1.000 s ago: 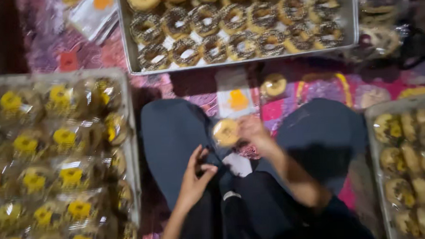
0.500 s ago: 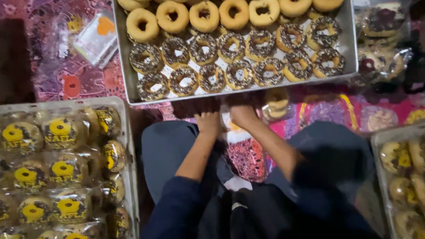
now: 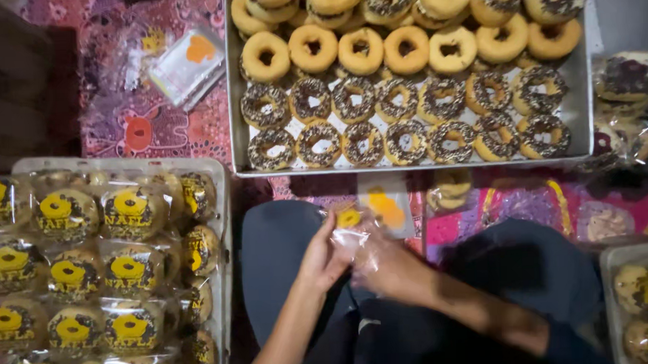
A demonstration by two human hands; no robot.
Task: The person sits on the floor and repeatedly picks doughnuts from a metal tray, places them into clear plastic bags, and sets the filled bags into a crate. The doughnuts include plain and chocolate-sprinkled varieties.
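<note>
Two hands over my lap, left hand (image 3: 325,255) and right hand (image 3: 384,267) pinching one clear plastic bag (image 3: 353,231), apparently empty, fourteen sprinkled doughnuts (image 3: 405,119) on tray (image 3: 233,99) ahead.

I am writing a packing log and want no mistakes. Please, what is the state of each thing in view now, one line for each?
Clear plastic bag: empty, held by both hands.
Left hand: grips the bag.
Right hand: grips the bag.
Doughnut tray: full of unwrapped doughnuts, plain and sprinkled.
Left tray: filled with bagged doughnuts.
Wrapped doughnut: bagged, lying on the cloth below the doughnut tray.
Stack of bags: unused, on the cloth.
</note>
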